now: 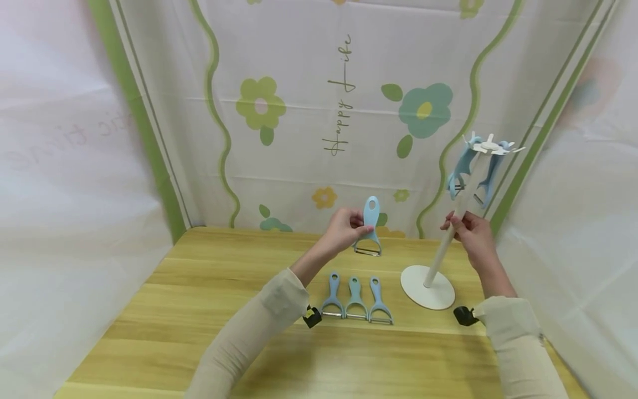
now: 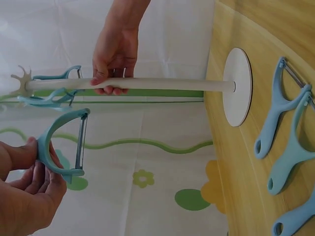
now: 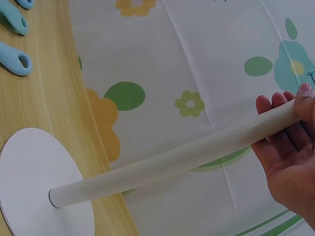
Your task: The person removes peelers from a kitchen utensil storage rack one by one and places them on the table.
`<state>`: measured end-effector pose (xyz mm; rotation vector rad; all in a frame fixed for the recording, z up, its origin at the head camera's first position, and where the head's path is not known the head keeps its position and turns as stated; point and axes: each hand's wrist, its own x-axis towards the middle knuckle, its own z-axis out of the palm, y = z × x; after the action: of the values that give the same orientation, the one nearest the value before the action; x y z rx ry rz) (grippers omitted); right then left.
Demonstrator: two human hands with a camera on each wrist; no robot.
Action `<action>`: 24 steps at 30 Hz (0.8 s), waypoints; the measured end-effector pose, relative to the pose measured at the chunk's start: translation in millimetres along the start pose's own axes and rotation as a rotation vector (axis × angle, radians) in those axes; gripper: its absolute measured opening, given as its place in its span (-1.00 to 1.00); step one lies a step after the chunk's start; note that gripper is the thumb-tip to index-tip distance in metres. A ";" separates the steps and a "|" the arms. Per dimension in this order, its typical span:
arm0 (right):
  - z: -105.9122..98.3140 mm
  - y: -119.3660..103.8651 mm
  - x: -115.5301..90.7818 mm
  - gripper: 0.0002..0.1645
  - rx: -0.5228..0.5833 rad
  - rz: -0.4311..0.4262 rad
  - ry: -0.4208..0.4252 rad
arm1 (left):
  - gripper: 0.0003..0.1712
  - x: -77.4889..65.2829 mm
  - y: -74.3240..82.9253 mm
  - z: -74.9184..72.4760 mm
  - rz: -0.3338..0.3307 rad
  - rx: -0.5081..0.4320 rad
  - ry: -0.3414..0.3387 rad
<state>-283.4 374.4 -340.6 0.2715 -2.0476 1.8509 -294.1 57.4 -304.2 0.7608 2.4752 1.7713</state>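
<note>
I had the left hand [image 1: 345, 227] pinching a light blue, Y-shaped plastic peeler [image 1: 370, 218], thumb and fingers clamped on its handle, up above the table [image 1: 199, 310]. Its long axis stood nearly upright: the end with the hole pointed up above those fingers, and the metal blade was below them. I had the right hand [image 1: 472, 235] curled around a round white pole [image 1: 441, 256], with blue peelers [image 1: 463, 163] hanging above its fingers and a flat white round base [image 1: 416, 284] below. Beneath the left fingers, three bluish plastic peelers [image 1: 354, 288] lay in a row. Beyond those fingers, green writing [image 1: 341, 88] said "Happy Life".
</note>
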 end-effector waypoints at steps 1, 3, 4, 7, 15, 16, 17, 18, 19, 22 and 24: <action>-0.3 0.3 -0.2 -0.66 0.011 0.000 -0.003 | -0.88 -1.3 -2.4 -0.6 -0.005 -0.001 0.000; -0.8 0.8 -0.4 -0.67 0.021 -0.002 -0.008 | -0.88 -3.6 -7.5 -1.8 -0.010 -0.003 0.003; -1.0 1.1 -0.3 -0.67 0.021 -0.003 -0.009 | -0.87 -4.7 -9.9 -2.2 -0.014 -0.005 0.005; -1.2 1.3 0.1 -0.68 0.034 -0.003 -0.012 | -0.87 -8.2 -17.1 -3.8 -0.026 0.003 0.012; -0.6 -0.7 0.5 -0.79 0.032 -0.003 -0.014 | -0.87 -17.0 -36.2 -7.8 -0.061 -0.003 0.020; -0.5 -0.9 0.5 -0.80 0.030 -0.004 -0.014 | -0.88 -18.0 -38.9 -8.2 -0.059 -0.006 0.017; -0.5 -1.0 0.3 -0.80 0.029 -0.003 -0.013 | -0.88 -18.7 -41.6 -8.4 -0.061 -0.007 0.013; -0.5 -1.0 0.1 -0.81 0.025 -0.001 -0.011 | -0.89 -19.4 -44.6 -8.6 -0.063 -0.009 0.008; -0.6 -0.6 0.1 -0.81 0.022 0.001 -0.009 | -0.89 -20.3 -47.7 -8.9 -0.066 -0.009 0.002; 0.0 -1.5 -0.8 -0.82 0.022 0.005 -0.007 | -0.90 -23.6 -55.7 -10.2 -0.075 -0.012 -0.010; 1.3 -4.0 -1.9 -0.80 0.025 0.004 -0.005 | -0.90 -26.2 -60.2 -11.3 -0.088 -0.013 -0.017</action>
<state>-280.3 372.5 -337.7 0.2793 -2.0307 1.8818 -297.0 22.5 -360.8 0.6525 2.4431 1.7428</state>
